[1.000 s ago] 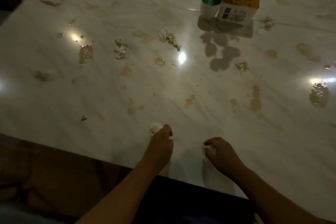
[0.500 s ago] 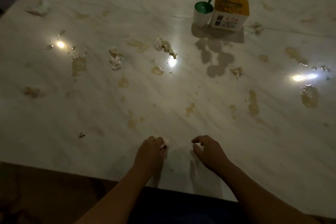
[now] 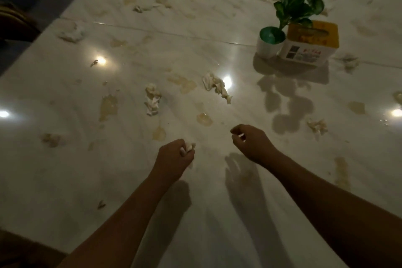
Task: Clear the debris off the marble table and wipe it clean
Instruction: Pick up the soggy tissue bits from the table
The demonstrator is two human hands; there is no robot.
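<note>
Marble, pale and glossy, made up the table (image 3: 65, 169), and both bare forearms reached out over it from the near edge. The left hand (image 3: 175, 158) was closed into a fist around a white tissue wad (image 3: 188, 147), which poked out between the curled fingers on the thumb side. Just to its right, apart from it, the right hand (image 3: 253, 144) was curled tightly too, pinching a small white scrap (image 3: 240, 136) between thumb and fingers; what kind of scrap could not be made out.

Beyond the left hand and slightly to its left lay a crumpled tissue (image 3: 153, 99), with a yellowish wet stain (image 3: 108, 106) further left of that. Straight ahead of the gap between the two hands sat a smaller amber puddle (image 3: 204, 119), and past it a twisted tissue strip (image 3: 216, 87) beside a bright lamp reflection. To the right of the right hand rested another torn tissue piece (image 3: 317, 126).

Far ahead of the right hand stood a white plant pot (image 3: 267, 47) with green leaves (image 3: 304, 4), touching a yellow-topped tissue box (image 3: 309, 44). More crumpled paper and brownish smears were scattered over the far half of the table. Near the left forearm lay a tiny dark fragment (image 3: 101, 204).
</note>
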